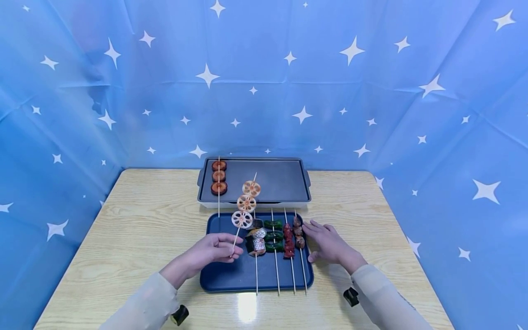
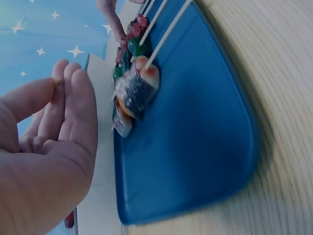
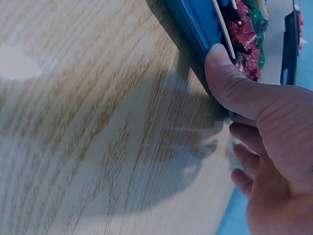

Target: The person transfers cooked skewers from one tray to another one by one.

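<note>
Between thumb and fingers my left hand (image 1: 218, 248) pinches the lower stick of a lotus root skewer (image 1: 246, 203), tilted up over the gap between tray and grill pan. Below it lies a blue tray (image 1: 227, 277) with several skewers: a fish-like piece skewer (image 1: 258, 240), a green pepper skewer (image 1: 274, 236), a red meat skewer (image 1: 288, 240) and a brown meat skewer (image 1: 299, 232). At the tray's right edge rests my right hand (image 1: 332, 245), its thumb (image 3: 225, 68) touching the rim. The left wrist view shows the pinching fingers; the lotus slices are out of sight there.
Behind the tray stands a dark grill pan (image 1: 272, 178) on a white base. A skewer of round brown slices (image 1: 219, 176) lies at its left, stick overhanging the front. Both sit on a wooden table (image 1: 156, 220), with a blue star-patterned curtain (image 1: 264, 114) around it.
</note>
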{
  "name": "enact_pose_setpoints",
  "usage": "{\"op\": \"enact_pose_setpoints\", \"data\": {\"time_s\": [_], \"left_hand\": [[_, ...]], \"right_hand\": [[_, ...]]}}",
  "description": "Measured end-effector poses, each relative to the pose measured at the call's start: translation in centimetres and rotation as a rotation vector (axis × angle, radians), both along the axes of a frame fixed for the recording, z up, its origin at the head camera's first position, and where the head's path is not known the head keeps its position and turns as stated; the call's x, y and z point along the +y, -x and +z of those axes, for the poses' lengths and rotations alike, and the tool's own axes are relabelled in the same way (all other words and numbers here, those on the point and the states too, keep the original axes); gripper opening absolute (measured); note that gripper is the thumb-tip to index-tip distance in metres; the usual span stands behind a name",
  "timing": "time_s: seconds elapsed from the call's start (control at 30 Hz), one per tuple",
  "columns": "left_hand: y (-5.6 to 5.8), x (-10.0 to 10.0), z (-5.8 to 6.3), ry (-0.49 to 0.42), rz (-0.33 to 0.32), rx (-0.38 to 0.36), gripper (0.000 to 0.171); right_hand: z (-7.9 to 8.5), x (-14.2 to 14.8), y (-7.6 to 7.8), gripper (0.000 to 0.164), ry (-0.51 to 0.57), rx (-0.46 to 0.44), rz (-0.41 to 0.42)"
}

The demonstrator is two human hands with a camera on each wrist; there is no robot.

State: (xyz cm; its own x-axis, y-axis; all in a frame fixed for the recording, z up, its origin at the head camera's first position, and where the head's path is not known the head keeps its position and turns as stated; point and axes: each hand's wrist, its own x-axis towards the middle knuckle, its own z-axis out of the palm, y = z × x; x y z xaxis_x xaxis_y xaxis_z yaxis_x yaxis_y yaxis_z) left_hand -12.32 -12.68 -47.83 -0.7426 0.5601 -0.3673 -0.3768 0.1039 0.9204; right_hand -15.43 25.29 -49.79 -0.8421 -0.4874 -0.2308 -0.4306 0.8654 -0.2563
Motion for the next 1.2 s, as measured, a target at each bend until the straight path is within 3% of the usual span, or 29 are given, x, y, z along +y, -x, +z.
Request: {"op": "enact_pose_setpoints", "data": {"time_s": [0.6, 0.87, 1.2], "left_hand": [[-1.1, -5.4, -0.1, 0.079, -0.239, -0.058, 0.034], [-1.6, -6.1, -0.4, 0.079, -0.278, -0.109, 0.029], [-1.9, -6.4, -1.0, 0.062, -0.277, -0.137, 0.025]], "right_hand": [[-0.2, 0.2, 0.0, 0.093, 0.004, 0.01, 0.008], [-0.4, 0.2, 0.1, 0.093, 0.004, 0.003, 0.004], [-0.2, 0.2, 0.1, 0.093, 0.004, 0.008, 0.006]]}}
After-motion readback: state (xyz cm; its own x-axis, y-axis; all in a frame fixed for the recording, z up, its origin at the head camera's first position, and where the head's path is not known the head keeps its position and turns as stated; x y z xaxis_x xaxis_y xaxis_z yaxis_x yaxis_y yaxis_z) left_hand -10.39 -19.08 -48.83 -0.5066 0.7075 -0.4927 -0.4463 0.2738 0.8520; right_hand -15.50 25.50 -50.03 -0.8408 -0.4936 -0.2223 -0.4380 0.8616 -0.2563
